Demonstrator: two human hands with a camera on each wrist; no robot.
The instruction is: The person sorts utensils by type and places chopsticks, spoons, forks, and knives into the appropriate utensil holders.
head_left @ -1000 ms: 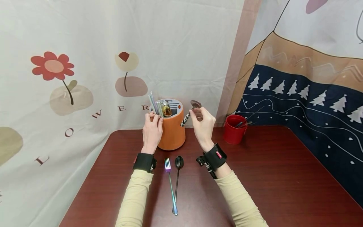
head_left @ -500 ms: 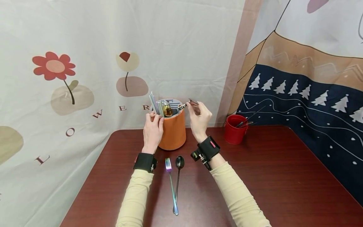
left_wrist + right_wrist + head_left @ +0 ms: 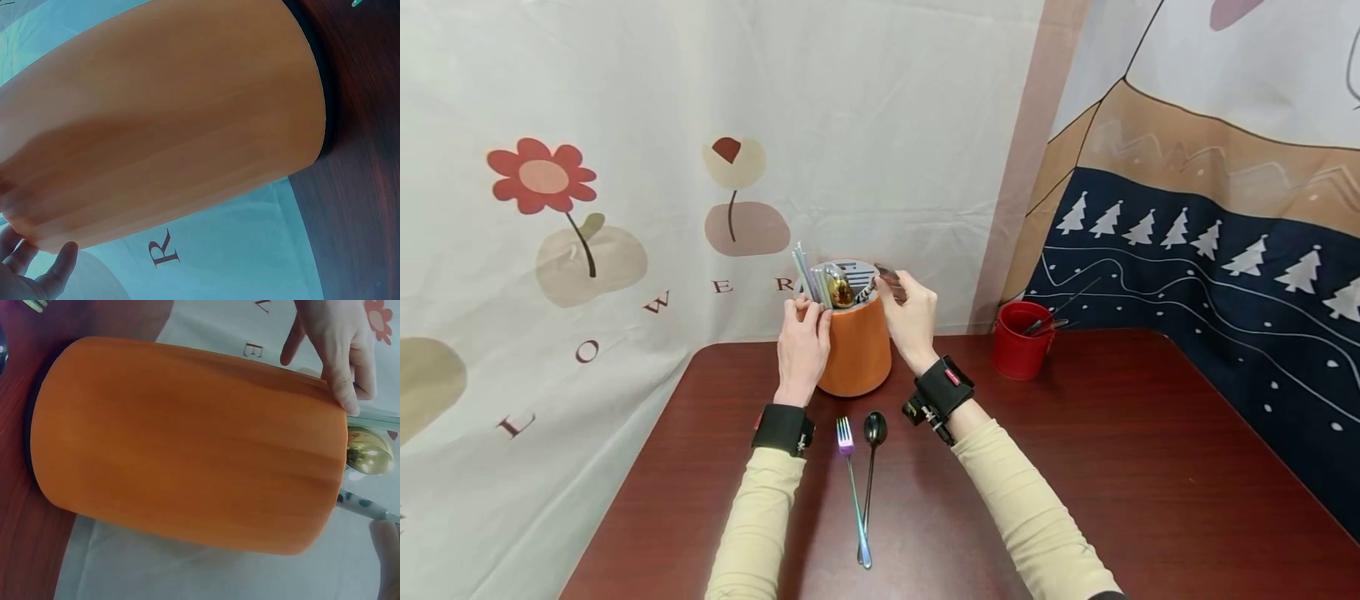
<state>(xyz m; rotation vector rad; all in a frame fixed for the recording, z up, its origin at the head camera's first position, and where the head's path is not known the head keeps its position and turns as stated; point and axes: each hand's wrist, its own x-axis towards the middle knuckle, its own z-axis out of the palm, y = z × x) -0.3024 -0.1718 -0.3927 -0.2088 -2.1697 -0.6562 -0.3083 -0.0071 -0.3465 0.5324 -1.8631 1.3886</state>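
At the rim of an orange utensil holder (image 3: 856, 354), my left hand (image 3: 802, 346) grips the edge beside clear straws (image 3: 802, 271); its fingertips also show in the left wrist view, against the orange wall. My right hand (image 3: 913, 317) pinches a spoon with a black-and-white patterned handle (image 3: 359, 504). The spoon's bowl end (image 3: 887, 273) points up and right past my fingers, while its handle slants down into the holder's right front opening. A gold-coloured spoon (image 3: 839, 290) stands bowl-up between the straws and that handle.
On the dark red table (image 3: 1075, 483), a rainbow fork (image 3: 846, 442) and a black spoon (image 3: 875, 429) lie in front of the holder, handle ends crossing. A red bucket (image 3: 1018, 354) holding thin utensils stands to the right. A printed curtain (image 3: 887, 125) hangs behind.
My right hand has moved left to the holder, bringing the patterned spoon from beside it to over the top, handle now lower in the opening. My left hand has stayed at the rim.
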